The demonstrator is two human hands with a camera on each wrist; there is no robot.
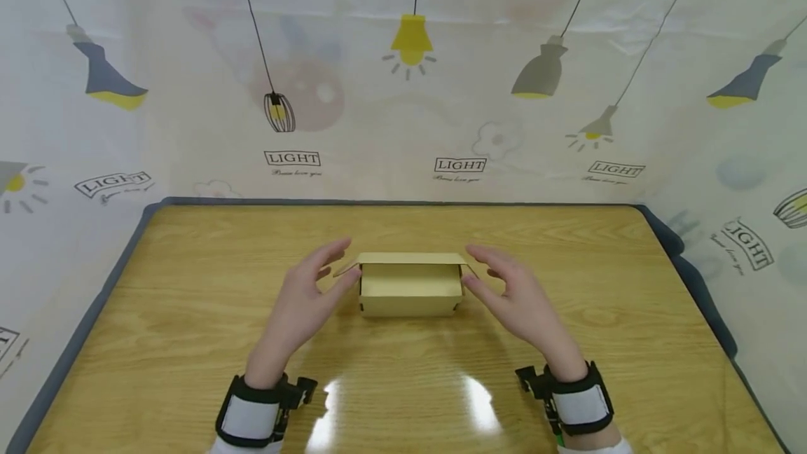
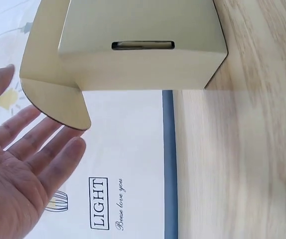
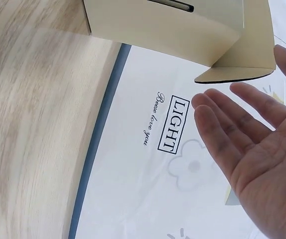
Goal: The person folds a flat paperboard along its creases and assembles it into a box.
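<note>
A small tan cardboard box (image 1: 411,305) sits on the table with its lid (image 1: 410,258) partly raised. A narrow slot (image 2: 143,45) crosses the box's front edge in the left wrist view. Rounded side flaps stick out from the lid, a left flap (image 2: 58,102) and a right flap (image 3: 235,74). My left hand (image 1: 302,300) is at the box's left side, fingers spread and gently bent, fingertips close to the left flap. On the other side, my right hand (image 1: 520,300) mirrors it, fingers extended beside the right flap. Neither hand grips anything.
The wood-grain table (image 1: 189,342) has a dark blue edge (image 1: 403,200) along its back and sides. Behind it hangs a white backdrop (image 1: 378,146) printed with lamps and LIGHT labels. Black straps with white patches circle both wrists.
</note>
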